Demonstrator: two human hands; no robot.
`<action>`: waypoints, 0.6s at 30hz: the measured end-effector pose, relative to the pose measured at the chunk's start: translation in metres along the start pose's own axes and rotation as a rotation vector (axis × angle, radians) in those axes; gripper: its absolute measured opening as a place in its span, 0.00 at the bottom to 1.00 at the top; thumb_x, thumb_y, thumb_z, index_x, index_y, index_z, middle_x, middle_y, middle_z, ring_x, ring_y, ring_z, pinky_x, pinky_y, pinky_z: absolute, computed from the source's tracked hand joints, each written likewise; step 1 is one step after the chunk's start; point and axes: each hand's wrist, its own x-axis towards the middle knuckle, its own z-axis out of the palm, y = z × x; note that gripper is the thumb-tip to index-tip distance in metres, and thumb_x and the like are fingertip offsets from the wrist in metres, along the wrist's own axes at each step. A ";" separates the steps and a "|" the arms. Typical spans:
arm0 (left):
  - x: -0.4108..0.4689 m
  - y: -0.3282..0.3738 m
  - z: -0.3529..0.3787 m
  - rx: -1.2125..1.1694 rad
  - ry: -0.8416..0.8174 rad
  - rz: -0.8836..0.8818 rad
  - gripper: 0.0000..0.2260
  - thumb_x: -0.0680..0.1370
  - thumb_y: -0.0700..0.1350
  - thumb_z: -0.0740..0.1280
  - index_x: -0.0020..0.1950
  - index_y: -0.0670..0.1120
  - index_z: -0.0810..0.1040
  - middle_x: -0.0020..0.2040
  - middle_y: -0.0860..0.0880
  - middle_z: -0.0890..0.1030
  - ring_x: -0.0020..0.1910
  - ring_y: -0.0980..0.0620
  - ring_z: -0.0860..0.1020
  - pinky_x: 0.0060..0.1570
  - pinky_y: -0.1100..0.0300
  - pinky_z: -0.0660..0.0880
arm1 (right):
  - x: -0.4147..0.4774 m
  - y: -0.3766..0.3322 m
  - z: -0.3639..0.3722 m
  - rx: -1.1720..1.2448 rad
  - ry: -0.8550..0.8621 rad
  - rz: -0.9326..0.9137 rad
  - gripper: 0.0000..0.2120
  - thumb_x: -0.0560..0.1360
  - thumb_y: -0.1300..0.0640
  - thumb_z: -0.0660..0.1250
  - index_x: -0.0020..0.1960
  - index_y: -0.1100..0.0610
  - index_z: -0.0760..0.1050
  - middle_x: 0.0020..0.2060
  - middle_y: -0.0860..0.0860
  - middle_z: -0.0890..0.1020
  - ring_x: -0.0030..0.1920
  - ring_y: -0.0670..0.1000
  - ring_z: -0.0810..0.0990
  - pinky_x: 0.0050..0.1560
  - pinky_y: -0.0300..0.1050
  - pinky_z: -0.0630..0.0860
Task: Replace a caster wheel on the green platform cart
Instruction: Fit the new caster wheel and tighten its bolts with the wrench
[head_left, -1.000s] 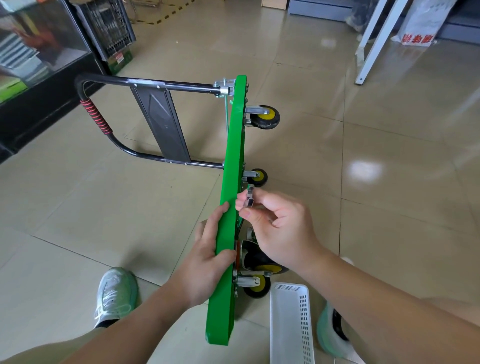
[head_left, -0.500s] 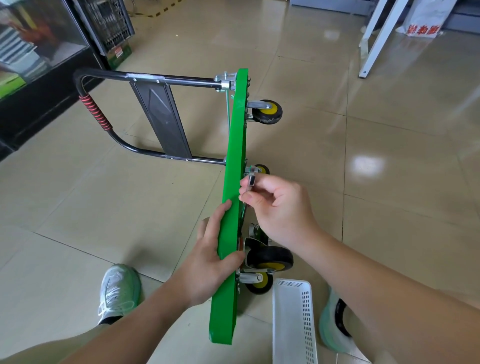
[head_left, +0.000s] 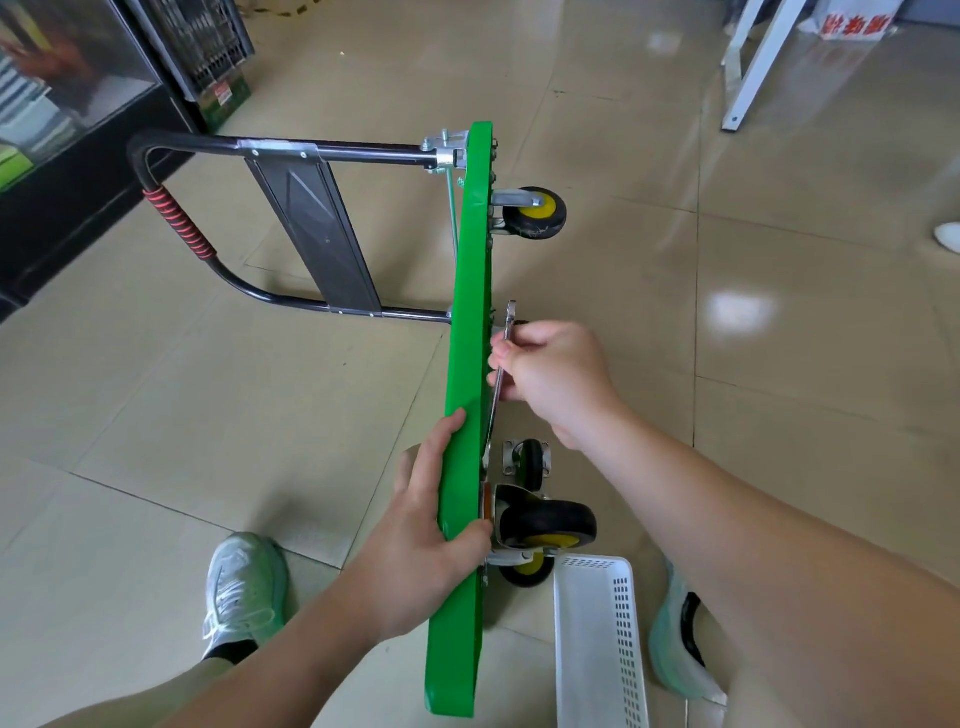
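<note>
The right hand (head_left: 556, 379) has its grip closed around the middle of a slim metal wrench (head_left: 492, 421), fingers curled over the shaft. The wrench lies along the underside of the green platform cart (head_left: 470, 312), with its lower end near the plate of the nearest caster. Half a second ago only a short metal end showed above the fingers; now the tool's length shows above and below the fist. The left hand (head_left: 426, 540) keeps its grip clamped on the cart's upper edge, thumb on the wheel side, fingers on the top face.

The cart stands on its long edge on the tiled floor (head_left: 779, 364), wheels facing right and its black handle (head_left: 176, 223) reaching left.

A loose caster (head_left: 530, 457) lying on the floor, earlier mostly hidden behind the right hand, is now in clear view.

- Wheels plainly seen: four. Three sit on the cart: a far caster (head_left: 535, 212), a large near caster (head_left: 550, 522) and a lower near caster (head_left: 524, 569). The fourth is the loose one.
- Wrenches: one.
- White perforated basket (head_left: 597, 639): one, just right of the cart's near end.
- Shoes: two, a left shoe (head_left: 241, 592) and a right shoe (head_left: 680, 639).
</note>
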 end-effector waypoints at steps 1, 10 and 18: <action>0.000 0.000 0.000 0.004 -0.003 -0.002 0.41 0.80 0.40 0.69 0.76 0.75 0.50 0.65 0.59 0.67 0.53 0.49 0.78 0.55 0.55 0.80 | 0.004 -0.001 0.001 -0.008 0.016 0.035 0.09 0.79 0.62 0.69 0.41 0.52 0.81 0.38 0.51 0.85 0.38 0.49 0.85 0.40 0.44 0.84; 0.000 0.000 0.000 -0.015 -0.014 -0.018 0.41 0.77 0.45 0.69 0.74 0.78 0.49 0.62 0.60 0.68 0.49 0.45 0.80 0.50 0.49 0.82 | 0.022 -0.003 0.006 0.103 0.014 0.336 0.01 0.78 0.68 0.67 0.50 0.65 0.76 0.47 0.62 0.85 0.45 0.62 0.87 0.41 0.56 0.85; 0.002 -0.001 -0.001 -0.029 -0.026 -0.011 0.41 0.75 0.47 0.69 0.75 0.77 0.49 0.62 0.62 0.67 0.51 0.48 0.80 0.53 0.52 0.81 | 0.017 0.001 -0.005 -0.040 -0.031 0.102 0.08 0.79 0.65 0.68 0.42 0.57 0.79 0.42 0.56 0.84 0.39 0.52 0.85 0.39 0.44 0.84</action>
